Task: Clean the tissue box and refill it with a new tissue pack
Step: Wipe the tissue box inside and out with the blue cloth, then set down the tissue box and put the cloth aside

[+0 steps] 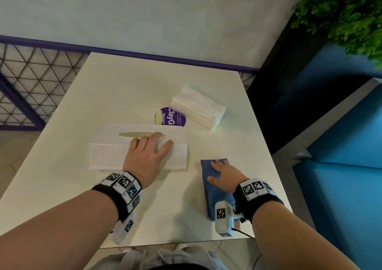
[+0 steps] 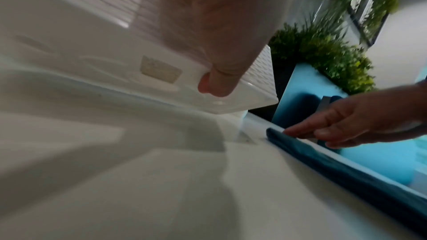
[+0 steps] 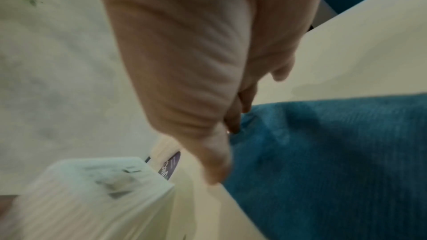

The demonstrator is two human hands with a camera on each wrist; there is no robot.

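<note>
The white ribbed tissue box (image 1: 111, 151) lies across the middle of the table, its slot facing up. My left hand (image 1: 157, 145) grips its right half, fingers over the top and thumb on the near side. In the left wrist view the thumb (image 2: 215, 83) curls under the box's (image 2: 92, 52) bottom edge, which is tilted up off the table. The sealed tissue pack (image 1: 198, 108) lies behind the box to the right. My right hand (image 1: 221, 169) rests with straight fingers on a folded blue cloth (image 1: 215, 197) near the table's right edge; the cloth (image 3: 335, 161) fills the right wrist view.
A round purple sticker (image 1: 171, 117) sits on the white table (image 1: 144, 207) between box and pack. Blue seats (image 1: 341, 166) stand to the right, a green plant (image 1: 341, 11) at the top right, and a mesh railing (image 1: 31, 83) on the left.
</note>
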